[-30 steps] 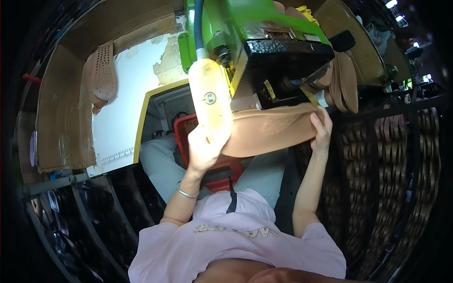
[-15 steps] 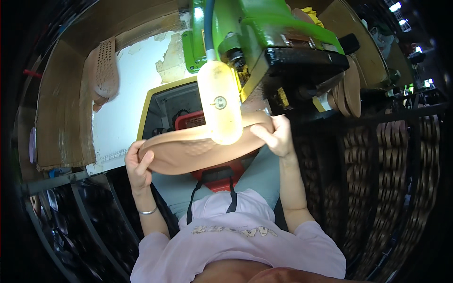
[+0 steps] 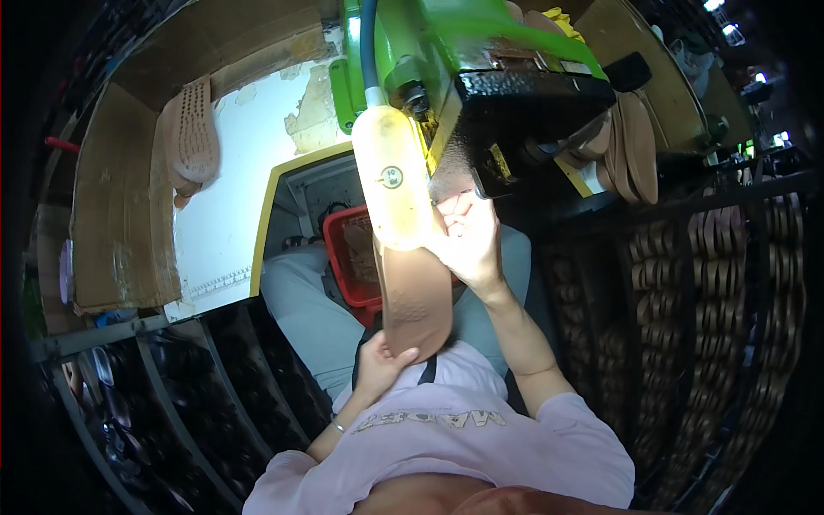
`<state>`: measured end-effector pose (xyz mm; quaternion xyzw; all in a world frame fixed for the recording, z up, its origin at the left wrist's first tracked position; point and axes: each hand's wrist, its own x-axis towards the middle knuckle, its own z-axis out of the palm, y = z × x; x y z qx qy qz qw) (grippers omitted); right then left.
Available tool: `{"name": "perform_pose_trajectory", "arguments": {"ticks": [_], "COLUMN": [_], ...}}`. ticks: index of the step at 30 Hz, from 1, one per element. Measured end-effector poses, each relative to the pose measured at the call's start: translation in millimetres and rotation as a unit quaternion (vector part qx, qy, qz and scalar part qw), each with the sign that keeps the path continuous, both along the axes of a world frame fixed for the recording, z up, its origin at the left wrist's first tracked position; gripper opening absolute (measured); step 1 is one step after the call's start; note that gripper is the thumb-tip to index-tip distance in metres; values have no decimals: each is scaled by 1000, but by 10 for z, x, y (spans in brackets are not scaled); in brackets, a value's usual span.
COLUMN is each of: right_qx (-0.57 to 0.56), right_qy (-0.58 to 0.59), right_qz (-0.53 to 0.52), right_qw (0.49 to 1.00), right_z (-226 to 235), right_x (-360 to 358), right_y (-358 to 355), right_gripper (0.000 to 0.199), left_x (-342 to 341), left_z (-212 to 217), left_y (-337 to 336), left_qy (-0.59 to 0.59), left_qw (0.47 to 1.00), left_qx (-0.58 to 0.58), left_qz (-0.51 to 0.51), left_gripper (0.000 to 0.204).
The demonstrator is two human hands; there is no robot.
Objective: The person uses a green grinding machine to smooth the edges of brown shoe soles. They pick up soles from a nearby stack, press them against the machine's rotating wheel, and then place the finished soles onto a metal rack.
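Note:
A tan shoe insole (image 3: 418, 300) with a small patch of raised dots hangs lengthwise in front of my body, its near end close to my shirt. My left hand (image 3: 379, 360) is closed on that near end, thumb over the edge. Closed at its far part, my right hand (image 3: 470, 245) sits brightly lit beside a yellow-white oval lamp (image 3: 390, 184). The lamp hides the insole's far end and part of my right fingers. Just beyond those fingers is a rough brownish surface (image 3: 455, 176) of the green and black machine (image 3: 536, 112).
Below the yellow-edged table opening stands a red basket (image 3: 343, 287) between my knees. A perforated insole (image 3: 190, 137) lies at the left by a cardboard wall (image 3: 120, 189). Several insoles (image 3: 635, 154) lean right of the machine. Racks (image 3: 725, 292) of similar pieces line the right.
The insole has swung from crosswise to lengthwise. My left hand came in toward my body at the middle, and my right hand shifted left, close to the lamp and machine.

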<state>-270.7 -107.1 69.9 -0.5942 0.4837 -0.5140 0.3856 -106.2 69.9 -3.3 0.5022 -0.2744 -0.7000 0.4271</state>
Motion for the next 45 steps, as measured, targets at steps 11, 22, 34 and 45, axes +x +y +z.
{"name": "perform_pose_trajectory", "arguments": {"ticks": [11, 22, 34, 45], "right_qx": [-14, 18, -43, -151], "right_qy": [-131, -168, 215, -473], "right_qz": [-23, -11, 4, -234], "right_qw": [991, 986, 976, 836], "right_z": [-72, -15, 728, 774], "right_x": [-445, -174, -900, -2186], "right_y": [148, 98, 286, -105], "right_gripper": [36, 35, 49, 48], "left_x": [-149, -105, 108, 3772], "left_z": [834, 729, 462, 239], "left_y": [-1459, -1282, -1343, -3629], "left_qy": [-303, -115, -97, -775], "left_qw": [870, 957, 900, 571], "left_qx": [-384, -258, -385, -135], "left_qz": [-68, 63, 178, 234], "left_gripper": [37, 26, 47, 81]}}
